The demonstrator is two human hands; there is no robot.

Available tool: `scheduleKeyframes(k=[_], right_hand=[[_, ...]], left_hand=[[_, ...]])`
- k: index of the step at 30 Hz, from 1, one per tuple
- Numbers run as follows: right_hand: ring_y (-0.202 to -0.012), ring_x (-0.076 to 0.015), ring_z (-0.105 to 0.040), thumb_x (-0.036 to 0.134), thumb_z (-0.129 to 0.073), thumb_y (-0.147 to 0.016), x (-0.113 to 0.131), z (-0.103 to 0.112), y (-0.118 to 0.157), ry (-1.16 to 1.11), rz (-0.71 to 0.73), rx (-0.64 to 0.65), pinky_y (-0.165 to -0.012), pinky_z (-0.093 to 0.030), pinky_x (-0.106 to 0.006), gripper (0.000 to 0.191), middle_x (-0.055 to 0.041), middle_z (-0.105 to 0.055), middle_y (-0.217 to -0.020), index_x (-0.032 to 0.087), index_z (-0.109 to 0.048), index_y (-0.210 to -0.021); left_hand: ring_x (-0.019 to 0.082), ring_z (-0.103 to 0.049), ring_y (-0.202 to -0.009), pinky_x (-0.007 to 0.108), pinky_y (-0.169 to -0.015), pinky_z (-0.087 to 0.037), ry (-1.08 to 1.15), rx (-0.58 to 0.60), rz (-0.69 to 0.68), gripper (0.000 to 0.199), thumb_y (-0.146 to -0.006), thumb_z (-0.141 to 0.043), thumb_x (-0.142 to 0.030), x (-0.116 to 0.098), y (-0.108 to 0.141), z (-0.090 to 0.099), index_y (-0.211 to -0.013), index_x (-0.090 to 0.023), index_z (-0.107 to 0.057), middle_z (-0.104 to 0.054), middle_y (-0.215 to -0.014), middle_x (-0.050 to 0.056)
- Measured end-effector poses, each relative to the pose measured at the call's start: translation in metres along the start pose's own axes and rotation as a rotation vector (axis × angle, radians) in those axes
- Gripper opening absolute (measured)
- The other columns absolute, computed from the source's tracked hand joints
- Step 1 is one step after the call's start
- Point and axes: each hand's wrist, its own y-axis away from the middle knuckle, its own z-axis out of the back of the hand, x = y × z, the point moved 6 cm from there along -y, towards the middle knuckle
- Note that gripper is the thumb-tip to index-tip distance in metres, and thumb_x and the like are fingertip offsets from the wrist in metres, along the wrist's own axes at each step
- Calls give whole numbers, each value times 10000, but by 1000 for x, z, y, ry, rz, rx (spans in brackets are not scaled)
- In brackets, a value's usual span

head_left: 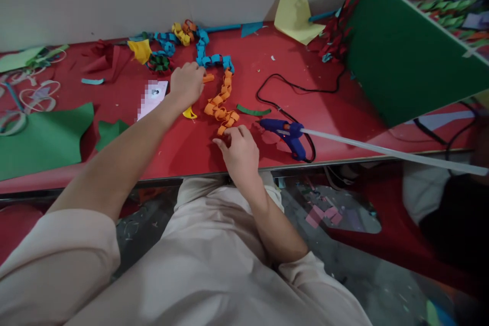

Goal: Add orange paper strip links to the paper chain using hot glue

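A paper chain of orange links (217,107) and blue links (214,60) runs down the red table toward me. At its near end, my right hand (241,155) is closed by the last orange link, thumb and fingers around it. Further back to the left, my left hand (187,83) reaches palm down, its fingers bent over an orange paper strip (208,78) that sticks out past the fingertips. Its thumb is hidden. Just below that hand lies a small yellow paper piece (189,112). A green paper strip (253,110) rests right of the chain.
A blue glue gun (284,132) with a long glue stick (382,150) lies right of my right hand, its black cord (298,86) looping behind. A phone (155,96) is by my left forearm. A green board (412,51) leans at right; green paper (49,135) lies left.
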Motion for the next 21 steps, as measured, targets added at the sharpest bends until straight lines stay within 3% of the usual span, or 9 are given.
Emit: scheduleKeyframes(k=[7,11,15,18,21], right_hand=[[-923,-223,-653,279,-582,-985,2,5,-4,-24,10,-19,-712,-471,-310,117,-71,-676,-1052,221,-679,-1015],[-932,-218,-652,264,-575,-943,-2,12,-5,-149,39,-22,-814,-501,-317,85,-67,-683,-1002,207,-627,-979],[-898,-205,-647,297,-564,-954,-5,14,-6,-199,84,-24,-823,-502,-318,104,-54,-686,-982,217,-629,-969],[-804,-182,-642,348,-585,-965,-6,12,-6,-262,95,-8,-758,-489,-298,130,-28,-707,-920,237,-653,-950],[-666,-155,-645,391,-621,-949,-11,10,-7,-370,18,46,-660,-472,-273,149,-1,-734,-832,246,-637,-918]], left_hand=[[314,-544,-1251,459,-1062,-381,-51,40,-4,262,-961,-509,-187,0,3,4,-1135,-187,-705,-688,-1234,129],[260,-498,-1246,466,-1130,-307,108,34,6,153,-997,-548,-226,3,-1,0,-1023,-150,-678,-683,-1198,105],[145,-460,-1166,385,-1158,-292,453,-107,17,287,-920,-766,-408,16,-19,0,-890,-180,-595,-660,-1066,-5],[89,-516,-1007,349,-1064,-407,820,-237,18,427,-844,-845,-496,24,-32,9,-913,-217,-530,-650,-969,-56],[87,-574,-846,341,-922,-515,1188,-305,74,437,-869,-799,-565,29,-34,25,-932,-260,-492,-666,-858,-72]])
